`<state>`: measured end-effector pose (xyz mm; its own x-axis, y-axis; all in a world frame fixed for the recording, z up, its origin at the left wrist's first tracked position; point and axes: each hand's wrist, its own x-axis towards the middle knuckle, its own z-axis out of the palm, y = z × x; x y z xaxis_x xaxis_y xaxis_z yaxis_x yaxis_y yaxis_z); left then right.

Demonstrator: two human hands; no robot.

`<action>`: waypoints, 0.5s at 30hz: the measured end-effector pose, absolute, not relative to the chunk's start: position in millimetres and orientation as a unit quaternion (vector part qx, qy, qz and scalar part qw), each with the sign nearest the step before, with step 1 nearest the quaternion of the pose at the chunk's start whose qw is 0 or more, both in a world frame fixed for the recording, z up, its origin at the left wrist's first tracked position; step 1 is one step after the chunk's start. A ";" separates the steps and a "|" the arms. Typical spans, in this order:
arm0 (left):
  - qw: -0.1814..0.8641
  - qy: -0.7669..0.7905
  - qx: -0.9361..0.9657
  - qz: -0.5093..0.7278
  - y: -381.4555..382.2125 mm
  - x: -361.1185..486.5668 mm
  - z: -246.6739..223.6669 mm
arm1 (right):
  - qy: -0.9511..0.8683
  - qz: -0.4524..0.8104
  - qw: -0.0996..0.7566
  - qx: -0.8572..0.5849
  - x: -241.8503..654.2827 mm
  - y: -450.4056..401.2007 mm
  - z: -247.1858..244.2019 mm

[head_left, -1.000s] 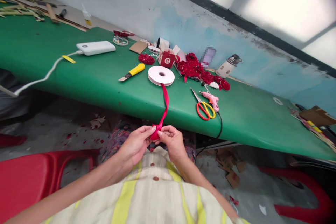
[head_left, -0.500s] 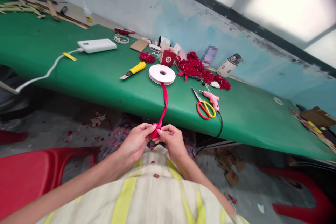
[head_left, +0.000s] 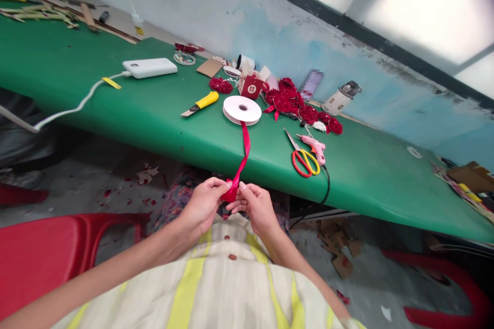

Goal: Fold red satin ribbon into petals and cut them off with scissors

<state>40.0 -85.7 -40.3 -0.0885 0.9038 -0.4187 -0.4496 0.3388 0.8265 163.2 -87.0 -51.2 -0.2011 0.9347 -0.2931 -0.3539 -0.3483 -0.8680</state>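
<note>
A red ribbon [head_left: 246,139] runs from a white spool [head_left: 242,110] lying flat on the green table down over its front edge to my hands. Its end is bunched into a small folded bundle [head_left: 230,194]. My left hand [head_left: 206,202] pinches the left side of this bundle between thumb and fingers. At the right side, my right hand [head_left: 255,204] has its thumb and curled fingers at the ribbon's edge. Beyond lie a yellow cutter knife [head_left: 200,104], scissors with red and yellow handles [head_left: 304,160] and a pink glue gun [head_left: 314,148].
Red fabric flowers [head_left: 287,97] are heaped by a small red box [head_left: 250,85] near the wall. A white power bank [head_left: 150,67] with a cable lies left on the green table [head_left: 173,131]. A bottle [head_left: 341,97] stands at the back. A red chair [head_left: 42,262] is at my left.
My right thumb has moved off the front of the ribbon bundle to its right edge. My left hand keeps its pinch. The whole view has shifted slightly.
</note>
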 end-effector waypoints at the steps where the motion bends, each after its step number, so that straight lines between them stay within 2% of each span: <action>1: 0.635 0.514 0.225 0.532 -85.5 39.8 -41.3 | -0.341 0.701 0.452 -0.434 163.2 -86.3 -50.4; 6: 0.633 0.524 0.235 0.519 -86.0 38.3 -43.7 | -0.369 0.702 0.419 -0.442 162.2 -83.6 -46.6; 15: 0.653 0.506 0.222 0.518 -89.0 37.6 -38.1 | -0.368 0.695 0.431 -0.443 159.0 -85.1 -45.9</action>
<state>37.6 -89.0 -38.1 -0.0484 0.9016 -0.4298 -0.4517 0.3640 0.8146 159.0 -85.1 -45.9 -0.2361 0.9245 -0.2991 -0.2727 -0.3585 -0.8928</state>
